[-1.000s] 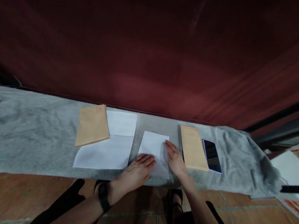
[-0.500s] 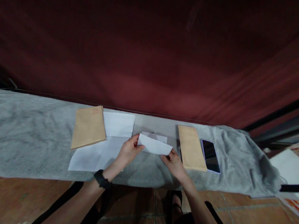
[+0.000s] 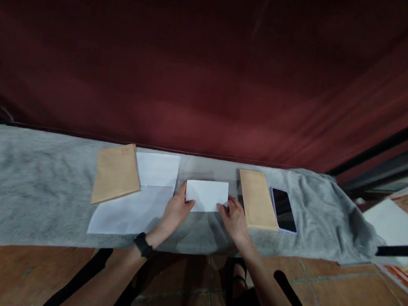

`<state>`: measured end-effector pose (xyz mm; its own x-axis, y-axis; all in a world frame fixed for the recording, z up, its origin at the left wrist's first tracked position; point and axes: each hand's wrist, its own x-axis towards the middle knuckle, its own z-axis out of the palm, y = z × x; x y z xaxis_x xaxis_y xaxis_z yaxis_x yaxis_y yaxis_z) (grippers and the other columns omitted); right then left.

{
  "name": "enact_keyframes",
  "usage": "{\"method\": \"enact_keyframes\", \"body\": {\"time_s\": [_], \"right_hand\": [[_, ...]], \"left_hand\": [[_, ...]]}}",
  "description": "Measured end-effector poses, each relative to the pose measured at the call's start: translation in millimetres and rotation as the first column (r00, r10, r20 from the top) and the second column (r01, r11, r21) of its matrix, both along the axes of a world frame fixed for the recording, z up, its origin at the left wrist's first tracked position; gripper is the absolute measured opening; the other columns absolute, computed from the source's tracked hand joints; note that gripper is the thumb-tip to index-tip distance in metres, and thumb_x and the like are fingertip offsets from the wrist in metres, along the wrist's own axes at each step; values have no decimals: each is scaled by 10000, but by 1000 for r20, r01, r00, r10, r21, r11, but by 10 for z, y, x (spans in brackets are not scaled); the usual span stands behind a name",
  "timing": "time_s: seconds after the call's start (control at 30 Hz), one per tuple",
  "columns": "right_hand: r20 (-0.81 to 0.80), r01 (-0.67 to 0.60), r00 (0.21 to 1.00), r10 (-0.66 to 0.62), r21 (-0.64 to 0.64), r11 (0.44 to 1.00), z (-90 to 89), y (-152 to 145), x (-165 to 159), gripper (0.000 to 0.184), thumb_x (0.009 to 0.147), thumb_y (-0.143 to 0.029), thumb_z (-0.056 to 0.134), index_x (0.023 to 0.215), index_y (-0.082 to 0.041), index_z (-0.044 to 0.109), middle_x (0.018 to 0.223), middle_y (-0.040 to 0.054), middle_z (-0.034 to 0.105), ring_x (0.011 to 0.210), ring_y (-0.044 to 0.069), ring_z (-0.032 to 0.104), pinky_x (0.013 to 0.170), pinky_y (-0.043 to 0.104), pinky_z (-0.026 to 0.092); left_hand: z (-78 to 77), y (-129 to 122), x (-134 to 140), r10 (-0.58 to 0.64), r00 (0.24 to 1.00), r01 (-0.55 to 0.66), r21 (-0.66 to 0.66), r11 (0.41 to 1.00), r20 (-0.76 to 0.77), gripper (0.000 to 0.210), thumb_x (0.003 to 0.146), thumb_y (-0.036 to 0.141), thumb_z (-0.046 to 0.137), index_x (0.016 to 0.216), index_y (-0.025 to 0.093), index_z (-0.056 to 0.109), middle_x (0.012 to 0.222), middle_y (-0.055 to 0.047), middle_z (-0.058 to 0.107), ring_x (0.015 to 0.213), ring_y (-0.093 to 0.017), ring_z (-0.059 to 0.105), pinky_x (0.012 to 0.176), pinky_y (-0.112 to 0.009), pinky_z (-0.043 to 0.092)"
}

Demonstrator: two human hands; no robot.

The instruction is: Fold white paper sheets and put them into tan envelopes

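Observation:
Between my two hands is a folded sheet of white paper [image 3: 206, 194], its broad face turned up toward me. My left hand [image 3: 178, 208] pinches its left end, thumb on top and fingers behind. At the other end, my right hand [image 3: 233, 216] grips the lower right corner with the thumb over the face. Left of my left hand lie larger white sheets [image 3: 157, 170] with a crease, partly under a stack of brown envelopes [image 3: 116, 174]. Just right of my right hand rests a long brown envelope [image 3: 259, 200].
A phone [image 3: 284, 210] in a pale purple case lies beside the long envelope. Grey cloth [image 3: 37, 186] covers the narrow bench, and a dark red curtain [image 3: 209, 91] hangs behind it. Printed boards [image 3: 401, 227] lean at the far right.
The folded paper has gone from slanted to level, its face now square to me. My right hand has shifted slightly, its thumb now over the paper's front.

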<state>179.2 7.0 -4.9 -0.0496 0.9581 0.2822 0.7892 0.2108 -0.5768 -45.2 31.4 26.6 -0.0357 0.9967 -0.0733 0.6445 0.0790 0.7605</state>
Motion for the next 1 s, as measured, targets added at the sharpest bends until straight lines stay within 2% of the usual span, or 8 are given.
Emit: {"method": "enact_keyframes", "body": {"time_s": [0.17,0.33,0.5,0.63,0.73,0.83,1.0], "right_hand": [[197,97,975,-101,32,995,-17,-33,-54,300,979,-414,520,1077,-163,653,1138,159,661,1124,296,606,974,451,507],[275,147,947,-167,91,985,-95,-82,-127,258,973,-351,522,1115,-149,597,1219,182,610,1180,309,554,985,461,482],[240,149,956,-169,97,984,-117,-88,-147,227,972,-340,508,1096,-161,574,1201,182,594,1186,311,539,996,472,478],[204,143,967,-150,48,989,-94,-81,-138,286,971,-336,507,1167,-139,571,1259,207,576,1250,325,520,1022,492,472],[194,107,974,-118,63,992,-69,-80,-138,420,977,-304,480,1350,-111,495,1465,226,462,1382,334,425,1086,526,426],[222,1,975,-21,90,996,-50,-86,-166,500,986,-227,419,1478,-138,403,1613,165,313,1485,302,300,1165,535,350],[250,-103,964,94,23,994,-49,-108,-271,511,994,-178,362,1501,-144,418,1623,119,329,1505,252,286,1207,487,312]], "left_hand": [[-18,-40,46,-28,997,26,-26,999,-70,888,833,152,623,1587,142,155,1124,-123,724,922,-264,715,835,-369,555],[-90,-52,51,-83,994,91,105,990,-73,848,795,76,615,1563,139,263,1392,-170,593,1198,-286,629,1032,-407,503],[-196,-61,37,-101,985,121,143,982,-141,761,829,116,586,1543,164,325,1322,-163,614,1081,-288,673,961,-436,552],[-254,-93,50,-89,968,136,191,972,-233,690,857,114,549,1519,176,366,1291,-152,611,1068,-276,673,944,-424,560],[-270,-120,56,-92,958,157,226,961,-272,654,873,102,529,1507,164,379,1311,-161,588,1093,-270,664,966,-413,550],[-267,-141,54,-120,954,186,229,955,-273,601,899,105,491,1491,123,391,1348,-192,547,1095,-273,666,968,-415,549],[-245,-167,60,-134,944,222,280,934,-302,546,905,72,440,1450,107,429,1444,-206,470,1265,-287,581,1049,-425,504]]}}
